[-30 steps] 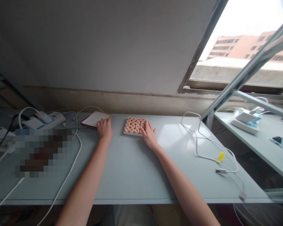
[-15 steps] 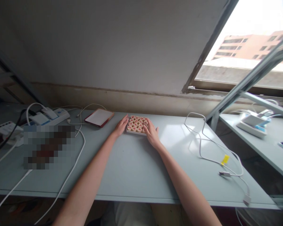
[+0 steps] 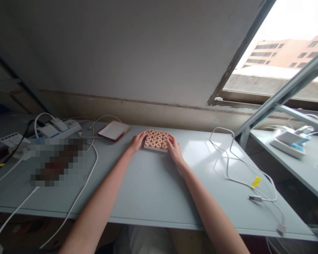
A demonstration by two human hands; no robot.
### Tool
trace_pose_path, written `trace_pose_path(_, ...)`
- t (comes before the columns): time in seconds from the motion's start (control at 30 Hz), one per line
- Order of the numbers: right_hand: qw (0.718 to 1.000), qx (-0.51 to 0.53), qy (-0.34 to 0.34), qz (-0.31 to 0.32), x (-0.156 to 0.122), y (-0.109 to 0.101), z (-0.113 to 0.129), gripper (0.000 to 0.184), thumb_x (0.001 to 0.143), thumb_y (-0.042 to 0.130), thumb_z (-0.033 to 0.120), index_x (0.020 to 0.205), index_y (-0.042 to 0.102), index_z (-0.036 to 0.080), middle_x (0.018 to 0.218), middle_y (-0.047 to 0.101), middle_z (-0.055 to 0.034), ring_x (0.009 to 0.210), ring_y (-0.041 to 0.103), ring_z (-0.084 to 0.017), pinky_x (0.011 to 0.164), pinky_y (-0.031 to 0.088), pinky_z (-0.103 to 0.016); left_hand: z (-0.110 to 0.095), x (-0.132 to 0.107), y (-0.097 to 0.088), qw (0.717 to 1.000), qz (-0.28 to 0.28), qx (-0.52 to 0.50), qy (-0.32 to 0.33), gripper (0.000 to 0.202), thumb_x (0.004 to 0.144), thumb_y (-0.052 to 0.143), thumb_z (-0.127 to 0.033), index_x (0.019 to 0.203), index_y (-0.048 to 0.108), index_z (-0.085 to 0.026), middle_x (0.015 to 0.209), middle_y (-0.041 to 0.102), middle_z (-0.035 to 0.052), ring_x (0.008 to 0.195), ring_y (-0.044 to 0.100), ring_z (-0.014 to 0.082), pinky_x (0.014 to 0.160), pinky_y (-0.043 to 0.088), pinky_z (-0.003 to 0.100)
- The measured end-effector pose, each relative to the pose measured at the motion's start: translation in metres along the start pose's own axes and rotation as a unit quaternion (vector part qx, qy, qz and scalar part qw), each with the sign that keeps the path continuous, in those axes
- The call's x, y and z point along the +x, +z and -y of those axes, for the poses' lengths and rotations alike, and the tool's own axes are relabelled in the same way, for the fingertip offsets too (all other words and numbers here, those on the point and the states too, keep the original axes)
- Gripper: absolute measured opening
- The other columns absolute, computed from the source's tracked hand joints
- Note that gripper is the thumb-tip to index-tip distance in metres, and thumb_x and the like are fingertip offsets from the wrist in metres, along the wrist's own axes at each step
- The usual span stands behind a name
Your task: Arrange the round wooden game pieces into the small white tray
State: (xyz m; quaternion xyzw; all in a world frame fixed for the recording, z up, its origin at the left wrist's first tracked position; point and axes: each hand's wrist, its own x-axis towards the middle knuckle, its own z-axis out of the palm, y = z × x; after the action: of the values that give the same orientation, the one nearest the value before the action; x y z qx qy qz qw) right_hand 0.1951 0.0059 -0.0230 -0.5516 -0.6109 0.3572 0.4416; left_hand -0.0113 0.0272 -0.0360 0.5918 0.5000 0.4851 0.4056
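Note:
A shallow white box (image 3: 155,149) rests near the back of the grey table, filled with rows of round wooden Chinese chess pieces (image 3: 155,139) bearing red characters. Against its left side is my left hand (image 3: 137,141), fingers extended along the edge. My right hand (image 3: 175,149) grips the right side, its fingertips by the right-hand pieces. The box sits held between both hands. To the left lies the box lid (image 3: 113,131), white inside with a dark red rim, touched by neither hand.
White cables (image 3: 228,165) with a yellow tag (image 3: 256,182) lie on the right. A power strip (image 3: 69,128) with chargers and more cords occupies the left, beside a blurred-out dark object (image 3: 59,164). The wall (image 3: 148,111) runs behind the table (image 3: 148,197); metal frames stand at both ends.
My right hand has drawn off the right column of pieces to the box's right side, uncovering more pieces. My left hand has closed in on the left side. The view has shifted slightly.

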Motion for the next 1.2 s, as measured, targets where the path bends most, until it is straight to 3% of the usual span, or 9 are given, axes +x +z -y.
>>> trace_pose_path(0.13,0.997,0.061,0.035,-0.01,0.006,-0.01,-0.003,0.048,0.078,0.044,0.042,0.118,0.048,0.017,0.109,0.06,-0.0093,0.103,0.054,-0.021,0.095,0.033,-0.039,-0.007,-0.001,-0.001,1.0,-0.008,-0.015,0.001,0.055,0.081,0.036,-0.051,0.114,0.054,-0.011,0.114,0.058,0.0115,0.106,0.054,0.0218,0.092,0.041,0.034)
trace_pose_path(0.27,0.996,0.057,0.066,-0.016,0.009,-0.02,-0.007,0.04,0.079,0.039,0.036,0.109,0.055,0.014,0.097,0.065,-0.0089,0.084,0.061,-0.018,0.08,0.044,-0.032,-0.013,-0.004,-0.005,0.999,-0.024,0.021,-0.012,0.055,0.081,0.033,-0.053,0.102,0.061,-0.01,0.1,0.065,0.0119,0.078,0.064,0.0199,0.072,0.05,0.032)
trace_pose_path(0.4,0.997,-0.035,0.055,-0.03,0.008,-0.02,-0.006,0.038,0.081,0.038,0.036,0.111,0.053,0.017,0.1,0.063,-0.0077,0.077,0.061,-0.017,0.079,0.043,-0.033,-0.011,-0.004,-0.008,0.993,-0.071,0.093,-0.001,0.052,0.083,0.03,-0.051,0.103,0.059,-0.013,0.087,0.068,0.0086,0.062,0.062,0.0157,0.067,0.049,0.031)
trace_pose_path(0.53,0.994,-0.109,-0.012,-0.008,0.01,-0.012,-0.004,0.045,0.084,0.035,0.039,0.125,0.04,0.02,0.123,0.05,-0.0075,0.108,0.049,-0.02,0.098,0.026,-0.041,-0.005,-0.002,-0.002,0.991,-0.057,0.112,0.043,0.046,0.084,0.032,-0.045,0.114,0.053,-0.017,0.111,0.06,0.0085,0.102,0.054,0.0188,0.09,0.04,0.032)
trace_pose_path(0.63,0.992,-0.121,-0.042,0.022,0.012,-0.01,-0.002,0.044,0.086,0.032,0.04,0.126,0.039,0.021,0.126,0.048,-0.0069,0.118,0.039,-0.019,0.102,0.017,-0.041,-0.003,-0.001,0.0,0.99,-0.013,0.136,0.047,0.046,0.086,0.028,-0.045,0.118,0.05,-0.02,0.12,0.054,0.006,0.115,0.045,0.0186,0.099,0.031,0.034)
trace_pose_path(0.77,0.996,-0.08,-0.033,0.007,0.01,-0.014,0.0,0.041,0.087,0.03,0.038,0.12,0.044,0.018,0.111,0.057,-0.0074,0.106,0.049,-0.018,0.095,0.031,-0.036,-0.004,-0.001,-0.002,0.992,-0.017,0.115,0.041,0.049,0.086,0.024,-0.045,0.119,0.048,-0.018,0.106,0.061,0.0073,0.1,0.054,0.0184,0.091,0.038,0.034)
trace_pose_path(0.9,0.997,-0.07,-0.027,0.027,0.001,-0.013,0.004,0.031,0.082,0.043,0.032,0.108,0.054,0.02,0.085,0.064,-0.0027,0.082,0.058,-0.015,0.079,0.042,-0.03,-0.007,-0.001,-0.002,0.992,0.032,0.122,0.02,0.039,0.079,0.04,-0.04,0.104,0.059,-0.016,0.092,0.064,0.0066,0.086,0.058,0.0193,0.08,0.043,0.031)
trace_pose_path(1.03,0.992,-0.097,-0.053,0.067,-0.007,-0.009,0.012,0.019,0.078,0.048,0.024,0.089,0.063,0.022,0.086,0.066,-0.0011,0.081,0.059,-0.015,0.075,0.043,-0.026,-0.013,-0.002,-0.001,0.992,0.05,0.118,0.019,0.033,0.074,0.045,-0.035,0.096,0.063,-0.017,0.094,0.064,0.006,0.086,0.057,0.0195,0.077,0.043,0.03)
trace_pose_path(1.2,0.989,-0.095,-0.06,0.098,-0.008,-0.02,0.018,0.018,0.074,0.056,0.026,0.088,0.065,0.019,0.089,0.066,-0.0027,0.08,0.06,-0.015,0.07,0.044,-0.024,-0.013,-0.001,-0.005,0.986,0.068,0.15,0.025,0.031,0.072,0.045,-0.035,0.087,0.064,-0.016,0.088,0.065,0.0054,0.081,0.057,0.0197,0.074,0.043,0.029)
